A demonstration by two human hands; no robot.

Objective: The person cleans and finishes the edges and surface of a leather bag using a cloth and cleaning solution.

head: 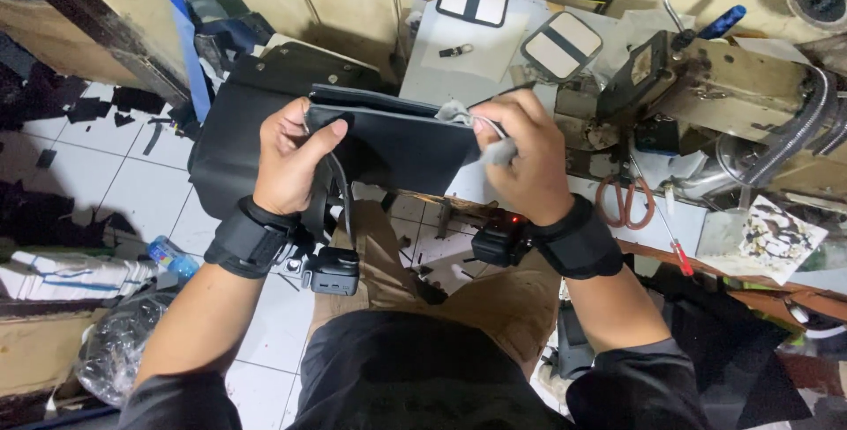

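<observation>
Two hands are closed on a dark leather bag point(388, 134): left hand point(289, 158) gripping its edge, right hand point(522, 155) pinching a grey cloth point(457, 115).

Left hand point(291, 161) grips dark bag panel point(397, 143); right hand point(520, 161) pinches grey cloth point(459, 115) on it

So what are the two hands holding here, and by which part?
Both grip a dark flat fabric piece: the left hand at its left end, the right hand at its right end, pinching a grey cloth scrap there.
</observation>
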